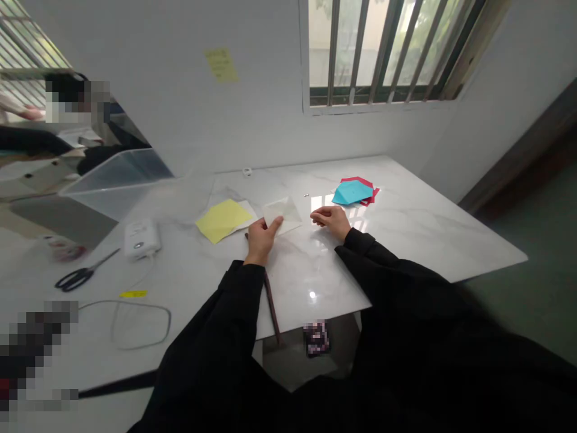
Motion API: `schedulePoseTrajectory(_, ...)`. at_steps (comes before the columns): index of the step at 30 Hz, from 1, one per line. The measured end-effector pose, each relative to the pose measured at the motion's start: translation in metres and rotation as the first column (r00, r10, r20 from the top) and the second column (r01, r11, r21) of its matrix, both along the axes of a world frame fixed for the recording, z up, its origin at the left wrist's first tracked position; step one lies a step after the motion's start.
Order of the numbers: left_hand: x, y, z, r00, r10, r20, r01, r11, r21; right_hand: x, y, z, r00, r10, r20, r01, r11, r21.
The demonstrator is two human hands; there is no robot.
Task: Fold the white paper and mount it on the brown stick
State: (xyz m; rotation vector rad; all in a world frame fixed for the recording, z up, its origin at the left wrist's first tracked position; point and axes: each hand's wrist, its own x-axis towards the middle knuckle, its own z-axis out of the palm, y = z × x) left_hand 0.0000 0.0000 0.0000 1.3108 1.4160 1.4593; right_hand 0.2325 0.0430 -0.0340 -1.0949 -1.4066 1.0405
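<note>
The white paper is over the table, gripped on its seven-o'clock side between the thumb and fingers of the left hand; at its three o'clock the right hand has its fingertips drawn together, whether on anything I cannot tell. The yellow sheet lies at nine o'clock, the blue paper atop red paper between two and three, and the scissors farther out, between eight and nine.

2 hands, 1 held ppr, 1 pr scissors
</note>
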Motion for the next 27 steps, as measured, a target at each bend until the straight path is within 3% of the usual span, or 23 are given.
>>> schedulePoseTrajectory(6, -0.001, 0.001, -0.002, 0.998, -0.052, 0.043, 0.052, 0.999, 0.0, 0.004, -0.006, 0.002, 0.973, 0.089, -0.215, -0.114, 0.988, -0.108)
schedulePoseTrajectory(12, 0.0, -0.005, 0.003, 0.989, -0.073, -0.126, 0.069, 0.997, -0.032, -0.003, -0.008, 0.008, 0.949, 0.081, -0.306, -0.123, 0.985, -0.121)
schedulePoseTrajectory(15, 0.002, -0.008, 0.006, 0.983, -0.099, -0.158, 0.093, 0.995, -0.039, -0.008, -0.011, 0.012, 0.963, 0.119, -0.243, -0.132, 0.99, -0.04)
schedulePoseTrajectory(20, 0.006, -0.01, 0.007, 0.975, -0.184, -0.126, 0.177, 0.982, -0.065, -0.015, -0.018, 0.019, 0.978, 0.198, -0.067, -0.181, 0.962, 0.204)
schedulePoseTrajectory(23, 0.01, -0.014, 0.009, 0.963, -0.255, -0.088, 0.248, 0.965, -0.091, -0.019, -0.023, 0.021, 0.976, 0.21, 0.059, -0.218, 0.944, 0.249)
schedulePoseTrajectory(27, 0.013, -0.018, 0.012, 0.963, -0.262, -0.06, 0.256, 0.962, -0.093, -0.021, -0.026, 0.022, 0.968, 0.193, 0.159, -0.232, 0.929, 0.288)
